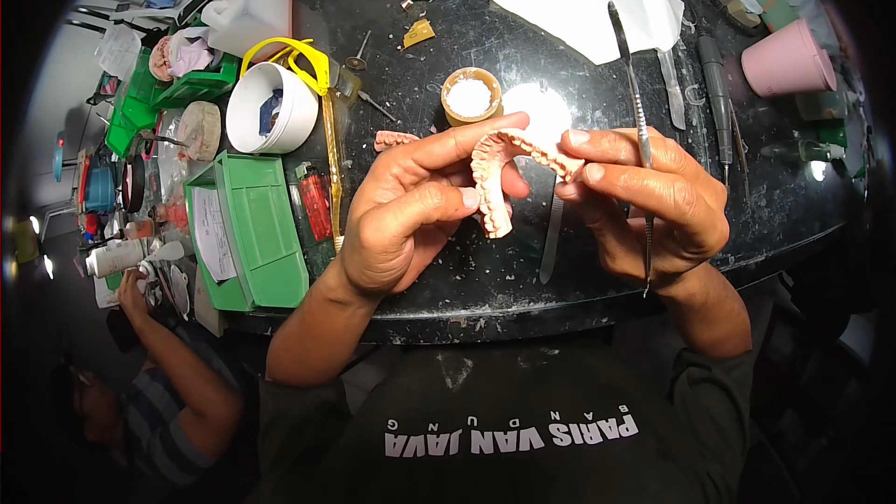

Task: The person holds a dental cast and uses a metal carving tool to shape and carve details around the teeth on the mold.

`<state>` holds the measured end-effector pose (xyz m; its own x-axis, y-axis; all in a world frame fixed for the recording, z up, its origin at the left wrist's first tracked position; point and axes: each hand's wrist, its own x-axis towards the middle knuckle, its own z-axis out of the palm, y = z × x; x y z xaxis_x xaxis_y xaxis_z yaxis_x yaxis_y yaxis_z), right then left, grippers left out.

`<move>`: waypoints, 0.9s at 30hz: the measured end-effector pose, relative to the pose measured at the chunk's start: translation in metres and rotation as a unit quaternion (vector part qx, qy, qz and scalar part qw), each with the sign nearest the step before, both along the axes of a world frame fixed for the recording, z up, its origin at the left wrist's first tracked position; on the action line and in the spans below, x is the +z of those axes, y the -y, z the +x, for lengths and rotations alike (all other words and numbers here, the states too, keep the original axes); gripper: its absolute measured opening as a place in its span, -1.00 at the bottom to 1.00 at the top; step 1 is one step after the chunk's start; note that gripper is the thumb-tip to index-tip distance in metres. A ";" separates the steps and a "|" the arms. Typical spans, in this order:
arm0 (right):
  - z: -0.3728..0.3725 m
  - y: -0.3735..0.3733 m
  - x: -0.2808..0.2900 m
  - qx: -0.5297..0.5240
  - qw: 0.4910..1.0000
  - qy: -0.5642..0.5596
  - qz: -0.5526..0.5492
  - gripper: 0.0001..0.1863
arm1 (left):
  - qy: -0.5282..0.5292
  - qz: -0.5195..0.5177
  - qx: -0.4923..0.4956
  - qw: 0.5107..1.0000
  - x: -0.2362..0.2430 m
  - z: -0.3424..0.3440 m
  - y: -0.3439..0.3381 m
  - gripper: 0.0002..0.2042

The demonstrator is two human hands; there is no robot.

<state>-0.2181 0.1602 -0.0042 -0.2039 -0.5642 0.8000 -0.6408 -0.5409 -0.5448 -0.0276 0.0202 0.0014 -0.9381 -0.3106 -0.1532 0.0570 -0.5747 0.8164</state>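
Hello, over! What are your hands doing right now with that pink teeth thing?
Both hands grip the pink denture, left hand, right hand. Right also holds a thin metal tool. Nothing blocking. Over.

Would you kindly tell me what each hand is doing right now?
Left hand: closed on the pink horseshoe-shaped dental cast.
Right hand: closed on the same cast and a slim metal spatula.

A: Where does the denture arch point(504, 168) sit?
B: Between your left hand point(411, 210) and right hand point(644, 201), above the bench point(523, 65). The small jar point(471, 96) lies behind it, the tray point(252, 229) to your left
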 end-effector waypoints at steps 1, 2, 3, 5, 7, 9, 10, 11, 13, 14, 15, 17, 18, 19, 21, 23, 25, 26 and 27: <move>-0.002 -0.002 0.002 0.012 1.000 -0.023 0.008 -0.70 | 0.001 0.001 0.001 1.000 0.000 0.000 0.001 -0.28; -0.003 -0.003 0.003 0.024 0.999 -0.046 0.015 -0.70 | -0.006 -0.004 -0.005 1.000 -0.001 0.000 0.002 -0.28; -0.003 -0.003 0.003 0.024 0.999 -0.045 0.017 -0.70 | -0.013 -0.008 -0.011 1.000 -0.003 0.000 0.003 -0.28; -0.005 -0.003 0.003 0.025 0.998 -0.054 0.021 -0.70 | -0.014 0.000 -0.011 1.000 -0.004 -0.001 0.003 -0.28; -0.006 -0.004 0.002 0.024 0.998 -0.053 0.026 -0.70 | -0.014 0.006 -0.010 1.000 -0.002 0.000 0.002 -0.28; -0.006 -0.003 0.001 0.023 0.998 -0.052 0.032 -0.69 | -0.014 -0.005 0.008 1.000 -0.001 0.000 -0.001 -0.29; -0.005 -0.003 0.001 0.017 0.998 -0.046 0.037 -0.69 | -0.013 -0.004 0.009 1.000 0.000 0.001 -0.001 -0.29; -0.004 -0.002 0.001 0.011 0.998 -0.040 0.043 -0.68 | -0.015 -0.006 0.009 1.000 0.000 0.001 0.000 -0.29; -0.001 0.003 0.000 -0.007 0.999 -0.023 0.026 -0.70 | -0.019 -0.006 0.008 1.000 0.000 0.001 0.001 -0.30; 0.000 0.005 -0.002 -0.025 1.000 -0.006 0.007 -0.72 | -0.024 -0.008 0.009 1.000 -0.001 0.001 0.001 -0.31; -0.001 0.005 -0.002 -0.027 1.000 -0.004 0.006 -0.72 | -0.028 -0.013 0.010 0.999 0.000 0.001 0.000 -0.33; 0.002 0.003 -0.002 -0.035 0.999 0.024 0.026 -0.73 | -0.046 -0.009 0.014 0.999 -0.002 0.001 -0.002 -0.40; 0.002 0.003 -0.003 -0.044 0.997 0.051 0.048 -0.73 | -0.066 -0.003 0.018 0.998 -0.004 0.000 -0.002 -0.46; 0.001 0.004 -0.005 -0.044 0.996 0.061 0.053 -0.76 | -0.068 -0.003 0.018 0.998 -0.005 0.000 -0.001 -0.46; 0.002 0.005 -0.006 -0.043 0.994 0.077 0.065 -0.76 | -0.067 0.016 0.004 0.998 -0.006 0.001 0.002 -0.50; 0.002 0.005 -0.008 -0.044 0.991 0.097 0.074 -0.78 | -0.059 0.016 0.012 0.998 -0.005 -0.001 0.000 -0.52; 0.002 0.007 -0.010 -0.043 0.991 0.100 0.073 -0.78 | -0.047 0.016 0.024 0.998 -0.005 0.001 -0.001 -0.53; 0.003 0.007 -0.011 -0.044 0.991 0.103 0.071 -0.78 | -0.049 0.028 0.021 0.998 -0.005 0.001 -0.001 -0.53; 0.003 0.007 -0.011 -0.043 0.991 0.102 0.071 -0.78 | -0.054 0.039 0.017 0.998 -0.005 0.001 0.000 -0.52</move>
<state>-0.2149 0.1532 -0.0152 -0.4061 -0.6412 0.6511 -0.5498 -0.3977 -0.7345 -0.0270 0.0206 -0.0039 -0.9394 -0.3343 -0.0764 0.1637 -0.6330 0.7567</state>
